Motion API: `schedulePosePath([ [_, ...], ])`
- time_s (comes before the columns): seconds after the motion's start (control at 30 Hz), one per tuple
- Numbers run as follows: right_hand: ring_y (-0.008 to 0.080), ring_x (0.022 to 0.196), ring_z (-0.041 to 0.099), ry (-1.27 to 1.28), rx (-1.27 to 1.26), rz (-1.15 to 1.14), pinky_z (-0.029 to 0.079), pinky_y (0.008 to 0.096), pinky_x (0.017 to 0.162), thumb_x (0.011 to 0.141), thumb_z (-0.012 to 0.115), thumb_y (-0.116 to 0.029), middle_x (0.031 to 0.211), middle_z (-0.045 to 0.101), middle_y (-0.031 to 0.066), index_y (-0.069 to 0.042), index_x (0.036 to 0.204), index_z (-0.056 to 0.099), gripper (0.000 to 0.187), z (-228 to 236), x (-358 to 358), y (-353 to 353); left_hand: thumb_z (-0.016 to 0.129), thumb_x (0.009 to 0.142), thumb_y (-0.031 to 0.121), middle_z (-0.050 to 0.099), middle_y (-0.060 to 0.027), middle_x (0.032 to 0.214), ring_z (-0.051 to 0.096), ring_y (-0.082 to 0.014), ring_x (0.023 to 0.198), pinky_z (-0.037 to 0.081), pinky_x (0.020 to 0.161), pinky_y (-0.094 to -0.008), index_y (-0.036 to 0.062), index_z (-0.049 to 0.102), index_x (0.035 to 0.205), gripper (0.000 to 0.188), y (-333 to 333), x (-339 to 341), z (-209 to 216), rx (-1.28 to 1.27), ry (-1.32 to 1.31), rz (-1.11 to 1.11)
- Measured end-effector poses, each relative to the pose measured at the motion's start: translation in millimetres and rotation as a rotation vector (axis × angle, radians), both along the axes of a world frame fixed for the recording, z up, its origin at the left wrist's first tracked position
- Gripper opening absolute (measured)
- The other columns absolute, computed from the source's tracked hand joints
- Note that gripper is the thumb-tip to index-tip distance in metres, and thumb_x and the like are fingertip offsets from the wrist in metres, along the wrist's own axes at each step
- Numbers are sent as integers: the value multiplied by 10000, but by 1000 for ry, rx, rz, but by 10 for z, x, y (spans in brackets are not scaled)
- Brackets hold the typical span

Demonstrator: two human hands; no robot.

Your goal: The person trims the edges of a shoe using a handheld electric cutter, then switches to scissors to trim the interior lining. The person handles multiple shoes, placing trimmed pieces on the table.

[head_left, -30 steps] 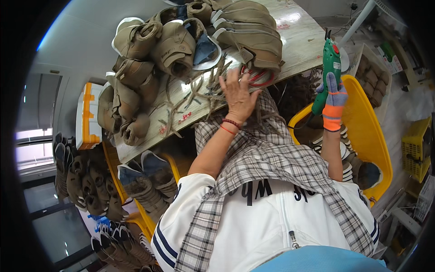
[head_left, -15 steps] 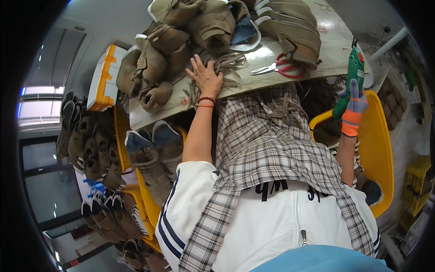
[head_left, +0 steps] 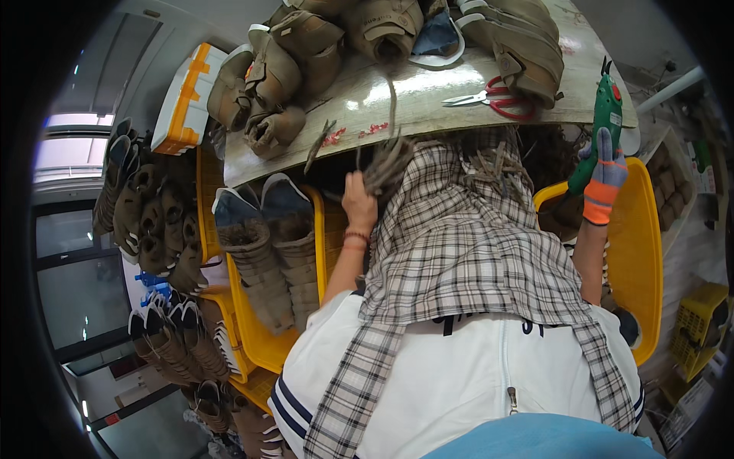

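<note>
The left hand (head_left: 359, 203) is curled beside brown trim strips (head_left: 388, 167) at the bench (head_left: 420, 96) edge; whether it grips them I cannot tell. The gloved right hand (head_left: 606, 180) grasps a green power cutter (head_left: 606, 115). Boots (head_left: 386, 30) crowd the bench behind red-handled scissors (head_left: 489, 98); yellow bins (head_left: 642, 252) flank the plaid apron (head_left: 466, 245).

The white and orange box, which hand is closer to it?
Left. The left hand is to the right of the white and orange box, by the table; the right hand is much farther right, holding the green tool.
</note>
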State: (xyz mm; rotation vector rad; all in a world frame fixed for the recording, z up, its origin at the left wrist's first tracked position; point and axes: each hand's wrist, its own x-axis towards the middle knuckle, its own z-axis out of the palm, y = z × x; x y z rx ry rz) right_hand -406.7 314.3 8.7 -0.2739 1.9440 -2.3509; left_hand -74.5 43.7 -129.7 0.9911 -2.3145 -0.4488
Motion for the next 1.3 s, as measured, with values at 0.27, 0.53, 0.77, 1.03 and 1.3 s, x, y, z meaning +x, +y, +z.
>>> schedulePosePath([
  [0.27,111,553,528,39,14,2,412,236,543,817,696,-316,607,548,27,-35,841,569,310,-40,-62,49,604,795,235,490,-224,1226,434,-375,1182,344,964,-510,57,494,1236,488,71,162,433,317,-901,-70],
  [0.53,112,549,528,25,-3,16,415,233,552,815,699,-318,603,550,23,-36,844,575,309,-123,-14,54,525,752,683,366,-335,1295,301,-447,1251,140,1055,-520,-27,258,1370,979,-899,-686,357,119,-241,557],
  [0.77,99,535,522,45,-34,53,404,221,522,807,712,-292,610,555,23,-33,860,587,293,-62,39,10,619,818,264,594,-137,1038,511,-334,1027,363,918,-419,78,603,1086,326,-634,-1210,111,-294,84,-132],
  [1.03,115,550,530,35,11,-16,410,236,556,862,645,-258,605,552,32,-26,828,571,246,-103,-72,100,560,718,25,552,-119,1012,485,-327,1036,323,884,-538,43,616,929,219,24,-128,296,-281,-329,-70],
  [1.3,110,519,523,9,0,19,417,241,528,825,691,-308,598,542,25,-42,803,540,307,-131,-122,119,601,727,89,442,-196,1297,520,-293,1013,369,901,-372,1,445,1270,572,701,-2049,747,-398,-102,-589],
])
